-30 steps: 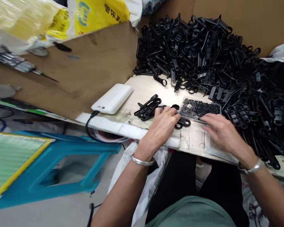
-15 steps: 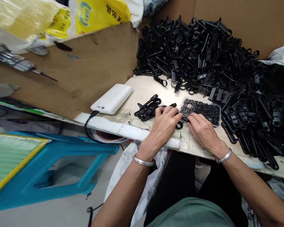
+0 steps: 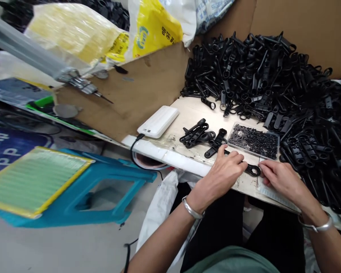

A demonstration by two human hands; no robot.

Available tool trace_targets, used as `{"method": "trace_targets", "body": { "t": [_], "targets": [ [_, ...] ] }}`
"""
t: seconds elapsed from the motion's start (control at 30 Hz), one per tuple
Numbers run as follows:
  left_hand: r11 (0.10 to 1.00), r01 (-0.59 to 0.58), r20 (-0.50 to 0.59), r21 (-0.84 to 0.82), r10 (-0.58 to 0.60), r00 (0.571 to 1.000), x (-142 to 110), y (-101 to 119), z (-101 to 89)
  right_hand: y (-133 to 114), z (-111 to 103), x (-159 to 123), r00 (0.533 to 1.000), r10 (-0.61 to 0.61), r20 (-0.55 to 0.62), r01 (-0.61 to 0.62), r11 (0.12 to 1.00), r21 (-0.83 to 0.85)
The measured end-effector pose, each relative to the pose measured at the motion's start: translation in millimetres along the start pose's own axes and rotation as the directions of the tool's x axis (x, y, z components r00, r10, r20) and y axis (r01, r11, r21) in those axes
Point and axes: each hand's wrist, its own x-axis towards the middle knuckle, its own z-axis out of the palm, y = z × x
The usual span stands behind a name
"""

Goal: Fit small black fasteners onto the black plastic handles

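Observation:
My left hand (image 3: 224, 170) rests on the table's near edge, its fingers curled round one end of a black plastic clip (image 3: 251, 169) that lies flat. My right hand (image 3: 281, 179) is just right of the clip's ring end, fingertips pinched together at it; what they hold is too small to see. Behind the hands stands a shallow clear tray (image 3: 254, 141) of tiny black parts. A small heap of finished-looking black clips (image 3: 197, 133) lies left of the tray. A big pile of the same black clips (image 3: 272, 83) fills the back and right of the table.
A white power bank (image 3: 158, 121) with a black cable lies at the table's left corner. Cardboard walls (image 3: 147, 87) fence the table. A blue plastic stool (image 3: 102, 189) and yellow-green board stand on the floor at left. Yellow and white sacks (image 3: 153, 30) are behind.
The view has shifted right and down. Both hands drew back from the tray toward the table's near edge, with the clip between them. One more clip lies beside the small heap.

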Motion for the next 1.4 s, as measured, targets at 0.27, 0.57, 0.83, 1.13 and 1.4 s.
{"method": "trace_targets", "body": {
  "t": [0.27, 0.57, 0.83, 1.13, 1.4],
  "targets": [
    [0.978, 0.210, 0.056, 0.010, -0.210, 0.976, 45.9, -40.6, -20.1, 4.8, -31.3, 14.2, 0.976, -0.038, -0.212, -0.024, 0.959, -0.281],
    [0.989, 0.121, 0.233, 0.087, -0.139, 0.962, 94.5, -54.5, 0.0, -4.3, -26.9, 59.1, 1.000, 0.008, -0.012, -0.014, 0.780, -0.626],
    [0.989, 0.150, 0.187, -0.005, -0.146, 0.971, 89.9, -63.2, 1.0, 4.4, -23.7, 66.8, 0.998, 0.045, 0.041, -0.008, 0.763, -0.646],
    [0.907, 0.263, 0.007, -0.328, -0.276, 0.961, 78.6, -63.9, -4.9, -3.0, -20.7, 64.5, 0.999, 0.031, 0.028, -0.006, 0.764, -0.646],
    [0.730, 0.234, -0.053, -0.642, -0.347, 0.936, 71.7, -63.8, 0.6, -4.6, -23.0, 57.7, 0.999, 0.039, -0.025, -0.047, 0.801, -0.597]
  ]
}}
